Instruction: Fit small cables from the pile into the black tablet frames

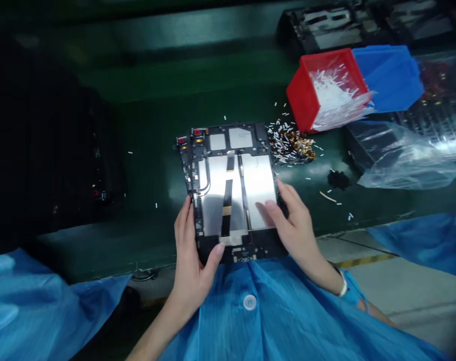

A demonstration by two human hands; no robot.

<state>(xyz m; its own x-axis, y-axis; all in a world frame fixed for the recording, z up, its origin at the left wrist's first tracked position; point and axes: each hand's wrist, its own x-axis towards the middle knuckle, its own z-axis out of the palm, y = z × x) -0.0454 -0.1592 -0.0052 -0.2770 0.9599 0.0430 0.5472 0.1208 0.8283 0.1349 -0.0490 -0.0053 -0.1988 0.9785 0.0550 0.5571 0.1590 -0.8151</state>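
Holding a flat black tablet frame [231,185] with shiny silver panels, the left hand [190,271] and right hand [293,230] grip its two sides. Past the right hand, a tipped red plastic bin [305,98] holds white bits [331,93], touching a blue plastic bin [388,77] whose inside is hidden.

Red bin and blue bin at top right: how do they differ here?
The red bin is open toward the view and full of white strips, while the blue bin shows only outer walls, no contents. The red bin sits closer to the loose white pieces; the blue bin lies farther right. Both look like plastic box-shaped bins, and they touch each other.
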